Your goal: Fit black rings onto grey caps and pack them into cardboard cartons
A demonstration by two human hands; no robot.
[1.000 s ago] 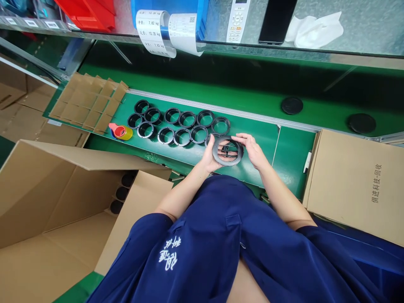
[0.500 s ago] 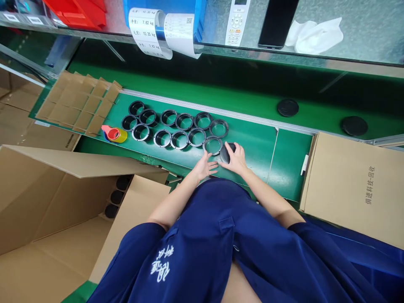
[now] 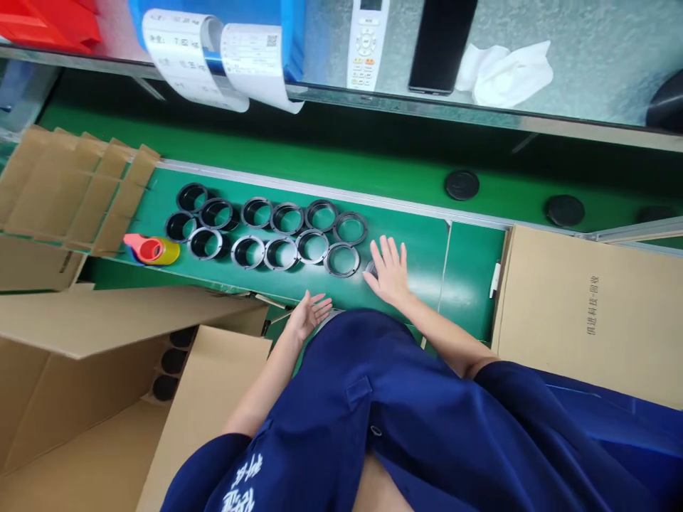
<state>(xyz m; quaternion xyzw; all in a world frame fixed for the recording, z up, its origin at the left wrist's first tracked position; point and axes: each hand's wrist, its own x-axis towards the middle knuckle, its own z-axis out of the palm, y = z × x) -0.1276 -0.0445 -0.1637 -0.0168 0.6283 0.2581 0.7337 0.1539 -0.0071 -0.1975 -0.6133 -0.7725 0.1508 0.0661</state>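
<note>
My right hand (image 3: 390, 276) is spread over a round black part (image 3: 371, 268) at the right end of the group on the green bench. Most of that part is hidden beneath my palm and fingers, with only its left rim showing. My left hand (image 3: 308, 316) hovers near the bench's front edge, fingers stretched out and holding nothing. To the left, several black cylindrical rings (image 3: 281, 254) stand upright in two uneven rows, their round openings facing up. The ring (image 3: 342, 275) nearest my right hand sits just left of it.
A yellow tape roll (image 3: 169, 252) with a red piece lies left of the rings, beside cardboard dividers (image 3: 80, 192). An open carton (image 3: 96, 405) stands front left; a closed carton (image 3: 597, 313) is at right. Black discs (image 3: 462, 185) lie behind the rail, under a shelf (image 3: 331, 92).
My right hand has gone from gripping the tilted black part to lying spread over it. My left hand has drawn away, left and toward my body. The whole view has shifted.
</note>
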